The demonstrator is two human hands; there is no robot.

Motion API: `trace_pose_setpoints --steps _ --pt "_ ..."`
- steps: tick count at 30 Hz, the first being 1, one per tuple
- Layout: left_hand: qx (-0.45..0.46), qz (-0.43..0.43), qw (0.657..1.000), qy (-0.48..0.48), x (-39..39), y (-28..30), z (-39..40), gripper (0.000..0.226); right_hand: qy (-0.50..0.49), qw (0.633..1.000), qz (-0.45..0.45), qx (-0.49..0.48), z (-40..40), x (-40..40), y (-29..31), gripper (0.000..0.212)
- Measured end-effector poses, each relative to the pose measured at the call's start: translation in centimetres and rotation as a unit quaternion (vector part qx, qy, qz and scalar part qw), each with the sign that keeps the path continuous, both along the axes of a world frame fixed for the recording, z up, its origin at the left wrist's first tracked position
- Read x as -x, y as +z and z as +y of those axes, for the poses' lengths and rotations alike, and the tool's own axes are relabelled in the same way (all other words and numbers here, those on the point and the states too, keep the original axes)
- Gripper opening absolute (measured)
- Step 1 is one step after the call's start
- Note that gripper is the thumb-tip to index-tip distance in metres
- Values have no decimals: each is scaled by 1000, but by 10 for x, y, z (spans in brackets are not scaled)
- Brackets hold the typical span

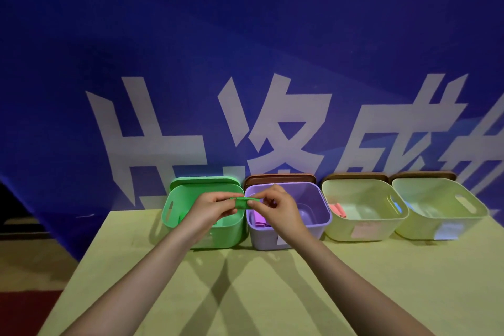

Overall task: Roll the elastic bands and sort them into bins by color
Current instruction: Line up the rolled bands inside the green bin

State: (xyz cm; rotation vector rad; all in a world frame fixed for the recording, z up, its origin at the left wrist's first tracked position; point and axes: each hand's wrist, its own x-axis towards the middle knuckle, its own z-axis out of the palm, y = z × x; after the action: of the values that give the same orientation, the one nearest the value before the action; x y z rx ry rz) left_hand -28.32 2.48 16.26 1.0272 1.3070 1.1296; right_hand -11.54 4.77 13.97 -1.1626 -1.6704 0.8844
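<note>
Both hands hold a green elastic band (243, 203) in the air, over the gap between the green bin (174, 213) and the purple bin (319, 215). My left hand (211, 207) pinches its left end and my right hand (275, 206) pinches its right end. The band looks partly rolled. A purple-pink band (259, 219) lies inside the purple bin. A pink band (338, 210) lies in the third bin (365, 229), and a blue band (398, 207) shows in the fourth bin (447, 224).
The four bins stand in a row at the far edge of the yellowish table (272, 294), with lids (281, 178) propped behind them. A blue banner (245, 63) with large white characters hangs right behind. The floor drops off past the table's left edge.
</note>
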Motion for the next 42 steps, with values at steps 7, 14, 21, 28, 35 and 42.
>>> trace_pose_setpoints --steps 7,14,21,28,35,42 --pt "-44 83 995 -16 2 -10 0 26 8 998 25 49 6 8 -11 24" --pt "-23 91 995 -15 21 -29 20 18 83 982 78 150 27 20 -26 15" --pt "-15 113 993 -22 31 -52 56 28 122 957 44 259 60 42 -47 7" --pt "142 275 949 61 79 -105 134 14 -28 966 90 241 111 44 -67 21" --pt "263 526 805 -75 76 -179 184 42 -65 956 130 254 147 45 -96 19" --pt "256 553 791 -49 68 -207 190 27 -49 956 144 251 154 42 -114 22"
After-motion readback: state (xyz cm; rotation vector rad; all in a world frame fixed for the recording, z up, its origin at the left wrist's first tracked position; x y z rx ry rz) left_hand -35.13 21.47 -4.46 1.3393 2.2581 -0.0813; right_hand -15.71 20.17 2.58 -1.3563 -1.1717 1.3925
